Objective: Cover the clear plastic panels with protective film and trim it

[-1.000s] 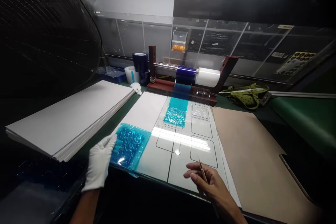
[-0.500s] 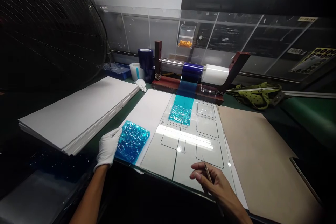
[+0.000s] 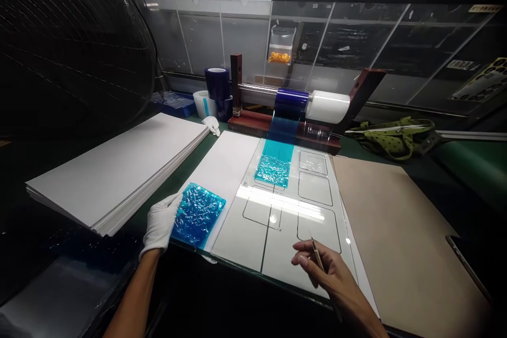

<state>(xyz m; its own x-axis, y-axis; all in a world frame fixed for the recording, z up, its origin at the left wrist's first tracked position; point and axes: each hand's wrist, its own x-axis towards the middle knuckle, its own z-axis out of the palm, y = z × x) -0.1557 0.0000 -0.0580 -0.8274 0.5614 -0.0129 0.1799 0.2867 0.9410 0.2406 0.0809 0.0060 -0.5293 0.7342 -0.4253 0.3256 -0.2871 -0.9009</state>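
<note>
My left hand (image 3: 159, 223), in a white glove, pinches the left edge of a crinkled, shiny blue film sheet (image 3: 200, 215). The film lies at the near end of a white board (image 3: 227, 157). Bare, my right hand (image 3: 322, 266) holds a slim pointed tool (image 3: 317, 253) with its tip up, over the near part of a glossy panel (image 3: 245, 245). Black rounded outlines are drawn on that panel. From a blue film roll (image 3: 292, 102), a strip of film (image 3: 273, 169) runs down onto the panel's far part, its end wrinkled.
A stack of white sheets (image 3: 119, 163) stands at left, with a large fan (image 3: 79, 42) behind it. A brown board (image 3: 400, 232) and a phone (image 3: 467, 264) lie at right. Behind are a wooden roll stand (image 3: 253, 125), a white roll (image 3: 328, 106), spare rolls (image 3: 217, 84) and a green bag (image 3: 396, 137).
The view has shifted slightly. My right hand with the pointed tool sits a little further right over the panel. My left hand keeps its hold on the blue film sheet.
</note>
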